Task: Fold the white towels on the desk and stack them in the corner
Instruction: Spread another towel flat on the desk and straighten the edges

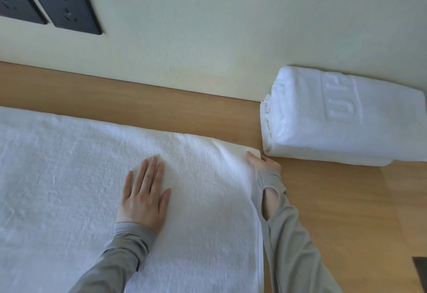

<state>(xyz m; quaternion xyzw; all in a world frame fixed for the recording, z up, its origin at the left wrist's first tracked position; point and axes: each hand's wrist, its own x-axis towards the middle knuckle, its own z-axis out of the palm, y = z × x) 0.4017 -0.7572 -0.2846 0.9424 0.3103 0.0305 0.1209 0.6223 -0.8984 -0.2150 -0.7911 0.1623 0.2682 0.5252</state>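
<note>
The stack (pixel 323 135) of folded white towels carries a raised band (pixel 342 98) of woven letters running sideways; they are too blurred to read with any certainty. It sits on the far right of the desk (pixel 335 200), against the wall (pixel 231 26).

The left hand (pixel 144 198) lies palm down on the spread towel (pixel 57 177), fingers straight and slightly apart, thumb out to the right, pressing the cloth flat. The right hand (pixel 263 165) is at the towel's right edge by its far corner, the thumb on top of the cloth and the fingers at or under the edge, so it seems to pinch the corner; the fingers are partly hidden. Grey sleeves (pixel 291 246) cover both arms, the right one reaching over the hand with a thumb hole.

The towel covers the near left of the light wooden desk, its corner just beside the stack. The wall is pale cream, with two dark sockets (pixel 62 5) at the far left.
</note>
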